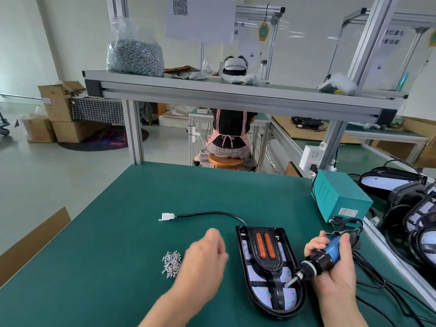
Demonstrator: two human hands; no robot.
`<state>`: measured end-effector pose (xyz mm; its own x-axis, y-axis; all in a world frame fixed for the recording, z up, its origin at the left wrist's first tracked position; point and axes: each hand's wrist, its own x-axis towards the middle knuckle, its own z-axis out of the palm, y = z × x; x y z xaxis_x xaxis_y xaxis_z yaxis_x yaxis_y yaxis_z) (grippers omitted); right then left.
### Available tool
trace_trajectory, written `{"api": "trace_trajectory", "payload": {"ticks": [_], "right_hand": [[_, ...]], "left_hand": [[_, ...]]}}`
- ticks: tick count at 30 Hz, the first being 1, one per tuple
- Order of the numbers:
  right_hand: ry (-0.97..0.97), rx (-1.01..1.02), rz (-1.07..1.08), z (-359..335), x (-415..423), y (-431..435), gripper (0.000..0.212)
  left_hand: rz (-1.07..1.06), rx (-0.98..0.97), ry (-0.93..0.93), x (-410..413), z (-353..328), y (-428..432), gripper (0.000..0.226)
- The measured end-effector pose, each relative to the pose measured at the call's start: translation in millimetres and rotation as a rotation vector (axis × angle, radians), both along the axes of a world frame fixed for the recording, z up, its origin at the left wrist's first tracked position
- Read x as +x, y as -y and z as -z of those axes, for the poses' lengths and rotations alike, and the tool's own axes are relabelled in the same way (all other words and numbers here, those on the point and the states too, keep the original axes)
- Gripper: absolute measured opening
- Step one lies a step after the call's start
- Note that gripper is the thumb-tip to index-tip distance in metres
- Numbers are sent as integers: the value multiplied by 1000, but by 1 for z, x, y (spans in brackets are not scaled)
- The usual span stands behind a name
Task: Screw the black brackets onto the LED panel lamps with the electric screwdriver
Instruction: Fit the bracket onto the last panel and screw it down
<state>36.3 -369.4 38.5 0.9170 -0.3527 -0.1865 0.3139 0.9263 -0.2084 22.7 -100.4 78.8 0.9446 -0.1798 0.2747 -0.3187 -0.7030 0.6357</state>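
Observation:
An LED panel lamp (243,256) lies on the green table, its black rim around a white board. A black bracket (266,263) with two orange strips sits inside it. My right hand (337,270) grips the blue and black electric screwdriver (318,260), whose bit tip points down-left over the lamp's lower part. My left hand (203,258) hovers blurred between the lamp and a small pile of silver screws (172,264), fingers loosely curled; whether it pinches a screw is hidden. The lamp's black cable ends in a white connector (167,217).
A teal power box (339,197) stands at the right edge of the table, with cables trailing from it. More lamps (412,208) are stacked further right. An overhead shelf (236,95) carries a bag of screws (134,55). A person sits on a stool beyond the table.

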Motion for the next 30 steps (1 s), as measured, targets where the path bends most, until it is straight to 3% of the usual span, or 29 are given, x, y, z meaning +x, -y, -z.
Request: {"api": "trace_trajectory", "payload": {"ticks": [5, 10, 15, 22, 30], "right_hand": [[10, -2, 16, -3, 2, -1, 64], [-7, 4, 19, -2, 3, 0, 46], [9, -4, 9, -3, 4, 0, 60], [-7, 61, 39, -2, 4, 3, 41], [21, 59, -5, -3, 3, 2, 62]], "left_hand": [[212, -273, -149, -30, 4, 54, 15], [188, -232, -33, -29, 5, 71, 14], [170, -229, -45, -31, 5, 80, 16], [159, -187, -27, -31, 9, 80, 14], [132, -207, -50, -34, 8, 85, 11]]}}
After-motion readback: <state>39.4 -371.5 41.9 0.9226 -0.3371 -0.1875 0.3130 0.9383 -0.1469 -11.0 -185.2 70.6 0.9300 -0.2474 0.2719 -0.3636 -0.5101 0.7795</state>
